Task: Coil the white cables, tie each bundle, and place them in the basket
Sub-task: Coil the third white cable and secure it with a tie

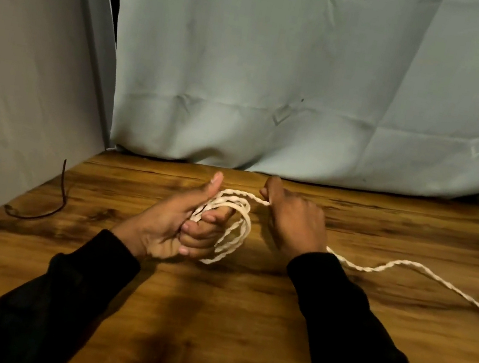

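A white twisted cable (233, 237) is partly wound into several loops that hang from my left hand (179, 225), whose fingers are closed on the coil with the thumb pointing up. My right hand (292, 219) pinches the same cable just right of the coil, near the table's far edge. From under my right wrist the loose rest of the cable (408, 268) trails across the wooden table (223, 322) and leaves the frame at the right. No basket is in view.
A thin dark wire tie (59, 197) lies curved on the table at the left, near the grey side wall (20, 110). A pale cloth backdrop (313, 82) hangs behind the table's far edge.
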